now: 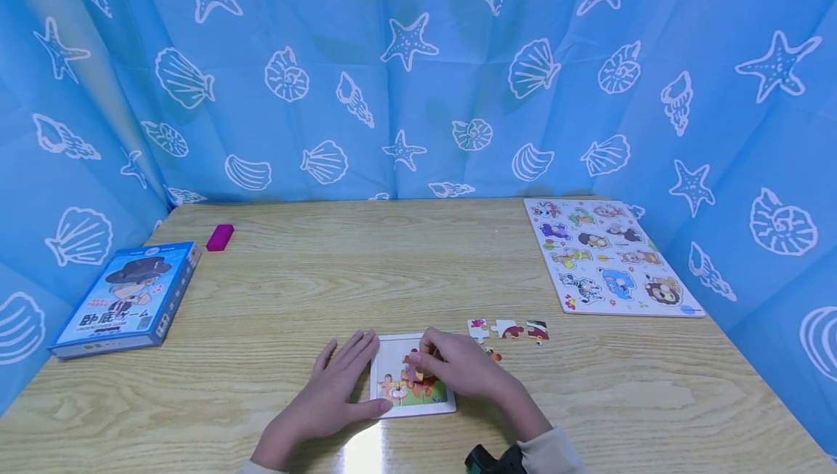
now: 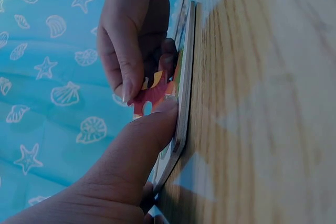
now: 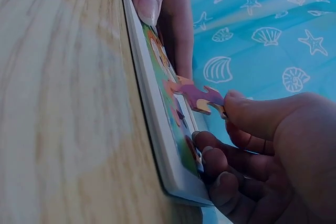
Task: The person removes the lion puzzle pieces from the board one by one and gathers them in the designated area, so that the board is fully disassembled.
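Note:
A white-framed jigsaw tray (image 1: 446, 408) lies flat near the front of the table, its lower part filled with joined pieces showing a green and orange picture. My right hand (image 1: 464, 363) pinches a red and orange puzzle piece (image 3: 202, 98) between thumb and finger, tilted up over the tray. In the right wrist view the piece's far end meets the picture; whether it is seated cannot be told. My left hand (image 1: 335, 390) lies at the tray's left side, fingers straight and spread, its thumb (image 2: 157, 121) resting on the lower left corner of the frame.
Several loose puzzle pieces (image 1: 506, 328) lie right of the tray, partly behind my right hand. A white animal puzzle board (image 1: 608, 256) is at the back right. On the left are a blue game box (image 1: 127, 299) and a magenta block (image 1: 220, 237). A blue curtain (image 1: 405, 96) hangs behind.

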{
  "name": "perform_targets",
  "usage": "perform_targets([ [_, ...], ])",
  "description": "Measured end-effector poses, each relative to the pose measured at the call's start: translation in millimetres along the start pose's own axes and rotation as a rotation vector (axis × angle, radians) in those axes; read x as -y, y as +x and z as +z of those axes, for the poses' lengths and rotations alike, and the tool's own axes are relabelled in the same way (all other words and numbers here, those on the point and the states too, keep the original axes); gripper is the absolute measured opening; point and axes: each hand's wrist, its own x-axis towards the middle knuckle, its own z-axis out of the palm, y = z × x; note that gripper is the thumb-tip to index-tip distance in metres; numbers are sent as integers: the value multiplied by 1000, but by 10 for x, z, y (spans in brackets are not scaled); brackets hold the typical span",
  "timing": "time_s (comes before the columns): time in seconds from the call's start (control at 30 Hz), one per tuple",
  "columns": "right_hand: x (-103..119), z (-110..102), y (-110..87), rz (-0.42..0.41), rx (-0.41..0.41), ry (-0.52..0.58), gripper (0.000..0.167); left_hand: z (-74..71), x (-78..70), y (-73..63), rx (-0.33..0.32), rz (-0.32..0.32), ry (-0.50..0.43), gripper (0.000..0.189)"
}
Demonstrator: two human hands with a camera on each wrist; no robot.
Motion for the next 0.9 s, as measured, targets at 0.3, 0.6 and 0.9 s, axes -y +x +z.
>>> perform_targets([
  [0.3, 17, -26, -1, -2, -9, 49, 25, -7, -11, 1, -4, 8, -5, 86],
  [0.6, 12, -53, 4, -16, -13, 150, 23, -9, 1, 7, -4, 9, -2, 87],
  [0.9, -38, -218, -48, 4, -84, 163, 23, 12, 26, -1, -6, 2, 7, 88],
])
